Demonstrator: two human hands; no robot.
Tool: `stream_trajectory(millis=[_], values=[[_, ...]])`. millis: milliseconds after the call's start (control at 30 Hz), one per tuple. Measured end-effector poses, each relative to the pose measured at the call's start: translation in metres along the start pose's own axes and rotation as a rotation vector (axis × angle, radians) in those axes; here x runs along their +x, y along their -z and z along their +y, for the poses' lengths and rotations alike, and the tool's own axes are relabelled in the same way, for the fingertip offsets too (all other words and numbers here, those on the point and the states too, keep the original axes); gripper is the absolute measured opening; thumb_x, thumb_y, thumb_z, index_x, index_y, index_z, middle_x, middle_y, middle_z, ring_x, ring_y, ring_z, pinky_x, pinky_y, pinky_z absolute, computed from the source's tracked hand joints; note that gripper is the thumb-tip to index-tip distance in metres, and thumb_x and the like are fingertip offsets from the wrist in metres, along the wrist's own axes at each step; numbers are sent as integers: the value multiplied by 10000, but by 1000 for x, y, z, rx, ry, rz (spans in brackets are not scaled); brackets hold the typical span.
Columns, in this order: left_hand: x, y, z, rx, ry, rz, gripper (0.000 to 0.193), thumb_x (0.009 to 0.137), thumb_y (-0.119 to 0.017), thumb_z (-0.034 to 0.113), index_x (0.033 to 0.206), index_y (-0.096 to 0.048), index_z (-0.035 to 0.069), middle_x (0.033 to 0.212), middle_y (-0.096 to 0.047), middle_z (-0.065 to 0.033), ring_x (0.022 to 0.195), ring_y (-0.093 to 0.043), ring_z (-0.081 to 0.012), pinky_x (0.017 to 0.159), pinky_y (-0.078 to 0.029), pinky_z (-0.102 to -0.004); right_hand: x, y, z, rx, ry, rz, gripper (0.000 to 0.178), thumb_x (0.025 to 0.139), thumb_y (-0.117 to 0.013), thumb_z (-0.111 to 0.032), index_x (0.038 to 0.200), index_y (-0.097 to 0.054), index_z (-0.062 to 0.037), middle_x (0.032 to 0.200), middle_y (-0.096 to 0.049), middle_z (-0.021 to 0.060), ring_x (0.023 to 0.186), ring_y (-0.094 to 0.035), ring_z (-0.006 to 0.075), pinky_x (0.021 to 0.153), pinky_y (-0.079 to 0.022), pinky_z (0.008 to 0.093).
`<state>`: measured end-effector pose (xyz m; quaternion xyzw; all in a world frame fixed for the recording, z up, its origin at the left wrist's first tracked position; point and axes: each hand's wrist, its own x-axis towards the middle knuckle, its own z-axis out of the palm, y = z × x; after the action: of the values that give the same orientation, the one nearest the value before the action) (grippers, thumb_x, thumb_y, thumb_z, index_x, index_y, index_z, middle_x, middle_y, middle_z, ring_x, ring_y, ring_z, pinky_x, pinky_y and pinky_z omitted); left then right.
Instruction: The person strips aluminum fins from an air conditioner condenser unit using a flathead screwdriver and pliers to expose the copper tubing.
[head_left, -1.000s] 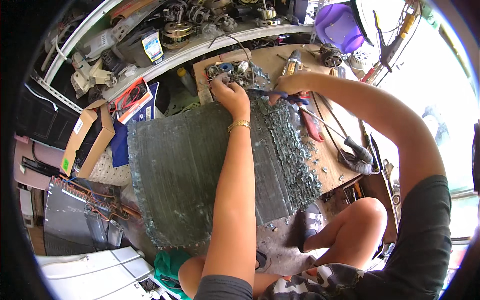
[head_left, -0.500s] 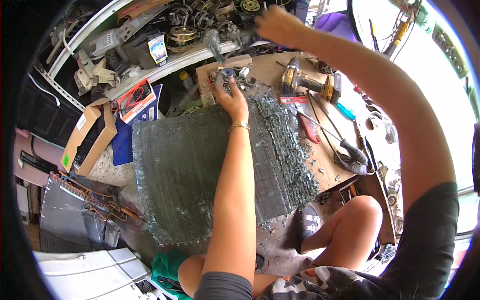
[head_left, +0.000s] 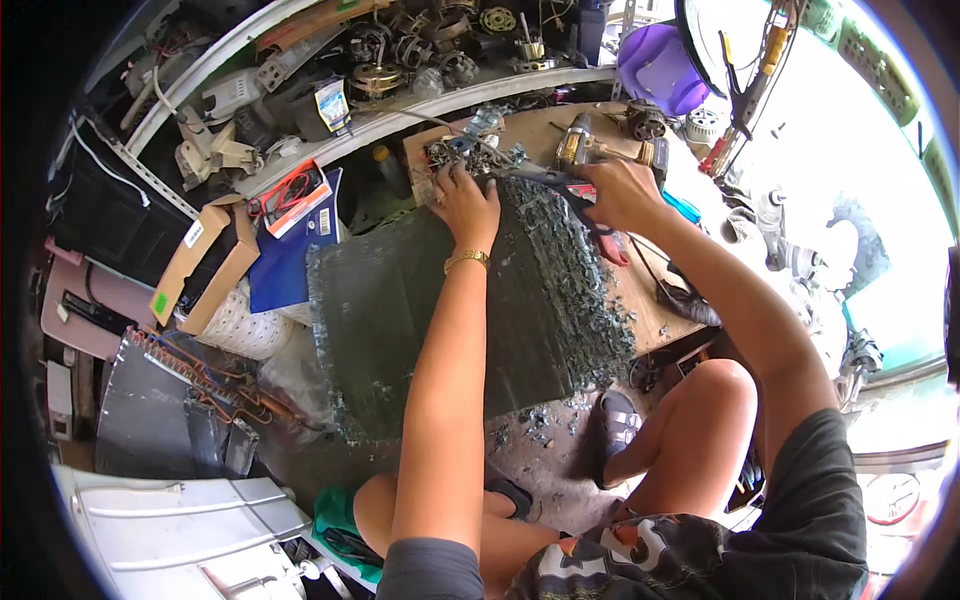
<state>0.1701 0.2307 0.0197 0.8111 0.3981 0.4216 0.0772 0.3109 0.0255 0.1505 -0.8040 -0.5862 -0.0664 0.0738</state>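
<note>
My left hand (head_left: pixel 468 205), with a gold-coloured bracelet at the wrist, reaches to the far edge of a large dark finned panel (head_left: pixel 410 300). Its fingers are apart and bent over that edge, beside a heap of small metal parts (head_left: pixel 455 150); the fingertips are partly hidden. My right hand (head_left: pixel 625 195) is closed on a long dark tool (head_left: pixel 545 181) that points left toward my left hand; its exact kind is unclear. Just beyond the right hand lies a yellow and black cordless drill (head_left: pixel 590 148). Crumpled fin scraps (head_left: pixel 560 260) cover the panel's right side.
A wooden board (head_left: pixel 655 310) supports tools, including a red-handled one (head_left: pixel 612 247). Beyond, a shelf (head_left: pixel 370 125) holds motor parts. At left stand an open cardboard box (head_left: pixel 215 265) and a blue box (head_left: pixel 290 265). A purple basin (head_left: pixel 660 70) stands at far right.
My right hand has come down from above the shelf to beside the drill. My left hand has turned palm down at the panel's far edge. The whole view has shifted slightly.
</note>
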Motion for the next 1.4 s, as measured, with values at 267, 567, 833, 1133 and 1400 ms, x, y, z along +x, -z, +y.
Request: stream_trajectory(millis=[267, 567, 833, 1133, 1400], values=[[-32, 57, 8, 39, 92, -116, 675, 917, -758, 336, 1488, -495, 92, 1547, -437, -158, 1474, -382, -389, 1143, -326, -711, -68, 22, -9, 166, -41, 180, 669, 700, -821, -275, 1352, -710, -171, 1006, -766, 172, 945, -736, 371, 823, -575, 481], [-64, 163, 28, -1085, -21, -190, 429, 1032, -679, 144, 1419, -546, 17, 1290, -660, -77, 1160, -638, -188, 1024, -497, -325, -127, 18, -64, 163, 37, 143, 653, 673, -824, -245, 1316, -713, -206, 902, -733, 164, 893, -719, 371, 794, -562, 497], [-67, 231, 4, -1159, 350, 85, 154, 1113, -547, 175, 1211, -580, 61, 1036, -687, -54, 916, -661, -151, 881, -575, -351, -158, 10, -48, 336, 76, 195, 691, 714, -840, -279, 1377, -663, -197, 1073, -742, 183, 1015, -702, 391, 904, -545, 497], [-137, 302, 18, -1082, 349, -284, 178, 1101, -560, 212, 1241, -580, 104, 1065, -643, -10, 1009, -628, -120, 840, -547, -311, -119, -92, 71, 420, -371, 16, 489, 841, -809, -337, 1166, -674, 1, 1110, -730, 285, 1079, -699, 453, 929, -549, 516], [-242, 307, 16, -1095, 555, -145, 225, 1114, -555, 242, 1294, -565, 106, 1022, -655, 15, 947, -627, -70, 773, -532, -247, -107, -128, 79, 131, -292, 33, 244, 940, -586, -172, 1056, -726, -8, 1065, -736, 297, 1039, -711, 472, 912, -561, 547]])
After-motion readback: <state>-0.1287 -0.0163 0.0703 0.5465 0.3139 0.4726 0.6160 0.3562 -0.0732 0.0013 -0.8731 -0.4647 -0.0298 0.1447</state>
